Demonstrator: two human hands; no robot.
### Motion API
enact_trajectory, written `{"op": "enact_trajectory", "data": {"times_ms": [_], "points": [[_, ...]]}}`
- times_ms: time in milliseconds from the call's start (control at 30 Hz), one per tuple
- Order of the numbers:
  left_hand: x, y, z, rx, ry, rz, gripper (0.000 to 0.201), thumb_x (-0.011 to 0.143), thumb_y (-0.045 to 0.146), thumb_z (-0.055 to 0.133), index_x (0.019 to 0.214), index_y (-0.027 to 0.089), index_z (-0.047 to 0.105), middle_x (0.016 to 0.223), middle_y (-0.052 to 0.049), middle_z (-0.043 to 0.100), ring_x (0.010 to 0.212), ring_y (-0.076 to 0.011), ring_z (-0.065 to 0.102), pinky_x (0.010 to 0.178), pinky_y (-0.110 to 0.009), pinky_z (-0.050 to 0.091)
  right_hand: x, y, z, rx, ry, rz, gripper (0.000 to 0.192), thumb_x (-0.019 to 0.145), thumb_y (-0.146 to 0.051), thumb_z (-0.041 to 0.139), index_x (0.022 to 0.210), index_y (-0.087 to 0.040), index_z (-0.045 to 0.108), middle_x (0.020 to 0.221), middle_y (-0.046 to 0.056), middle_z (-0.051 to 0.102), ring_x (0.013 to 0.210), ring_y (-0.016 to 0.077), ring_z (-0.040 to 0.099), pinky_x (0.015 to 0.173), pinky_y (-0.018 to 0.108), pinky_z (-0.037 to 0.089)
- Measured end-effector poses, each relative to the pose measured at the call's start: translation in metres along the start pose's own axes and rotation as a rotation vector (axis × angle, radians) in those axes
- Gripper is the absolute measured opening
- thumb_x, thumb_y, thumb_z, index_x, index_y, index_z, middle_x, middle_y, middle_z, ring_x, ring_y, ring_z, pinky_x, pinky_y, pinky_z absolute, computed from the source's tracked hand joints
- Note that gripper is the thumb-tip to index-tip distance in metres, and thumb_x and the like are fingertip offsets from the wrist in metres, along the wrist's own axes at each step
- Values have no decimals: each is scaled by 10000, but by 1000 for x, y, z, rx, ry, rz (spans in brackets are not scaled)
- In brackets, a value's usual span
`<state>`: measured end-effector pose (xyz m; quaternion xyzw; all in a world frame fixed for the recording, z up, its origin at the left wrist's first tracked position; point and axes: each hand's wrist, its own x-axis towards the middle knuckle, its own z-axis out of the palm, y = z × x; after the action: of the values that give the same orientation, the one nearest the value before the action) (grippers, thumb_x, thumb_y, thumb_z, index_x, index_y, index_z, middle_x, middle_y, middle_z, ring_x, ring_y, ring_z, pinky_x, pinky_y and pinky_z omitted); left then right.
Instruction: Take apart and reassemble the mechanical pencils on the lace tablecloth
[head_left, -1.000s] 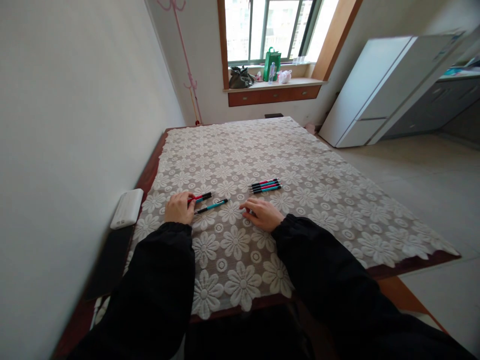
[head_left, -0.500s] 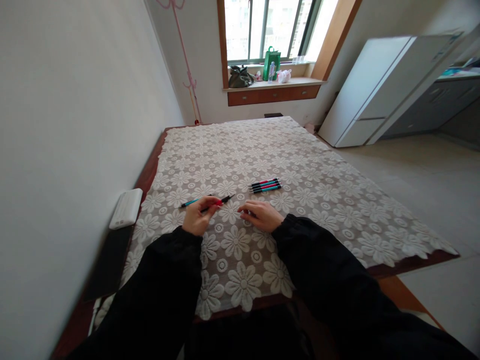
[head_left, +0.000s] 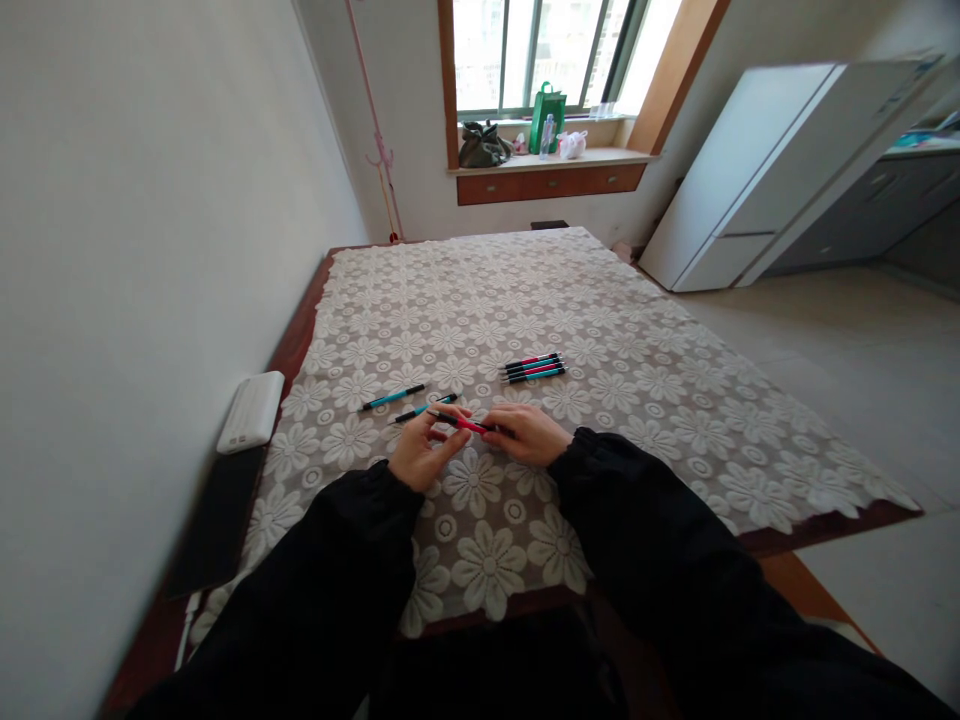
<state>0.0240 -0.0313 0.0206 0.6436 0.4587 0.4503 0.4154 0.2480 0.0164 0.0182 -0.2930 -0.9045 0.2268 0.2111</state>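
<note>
A red and black pen is held between both hands just above the lace tablecloth. My left hand grips its left part between thumb and fingers. At the pen's right end, the fingertips of my right hand are closed on it. Just beyond my left hand lies a blue and black pen, partly hidden by the fingers. Another blue and black pen rests farther left. A row of several red and blue pens lies side by side beyond my right hand.
On the left table edge, a white power bank lies by a dark flat device with a white cable. Past the table are a windowsill with a green bag, a pink stand and a white fridge.
My left hand has moved right, bringing the red and black pen to my right hand, which now grips its end. The two blue pens at the left show more fully.
</note>
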Motion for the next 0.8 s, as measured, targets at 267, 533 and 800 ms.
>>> {"op": "enact_trajectory", "data": {"times_ms": [267,533,800], "points": [[10,-13,-16,219,137,90,202,788,345,740,912,196,682,820,-30,722,683,-143,668,541,-220,508,-2,8,-8,-104,98,76,89,946,-225,622,1010,-181,666,903,42,665,802,172,591,720,264,389],[9,-27,-21,469,145,223,181,827,352,724,961,234,758,813,-23,707,584,-107,589,552,-232,501,-2,11,-7,-69,131,160,82,899,-252,666,936,-178,662,779,-1,637,694,142,562,658,247,350],[10,-28,-25,656,-9,236,259,884,449,660,1018,253,765,800,-33,689,664,-145,611,671,-272,508,0,10,-1,-21,-13,111,174,1002,-268,532,915,-182,656,753,18,636,698,158,562,642,253,316]]}}
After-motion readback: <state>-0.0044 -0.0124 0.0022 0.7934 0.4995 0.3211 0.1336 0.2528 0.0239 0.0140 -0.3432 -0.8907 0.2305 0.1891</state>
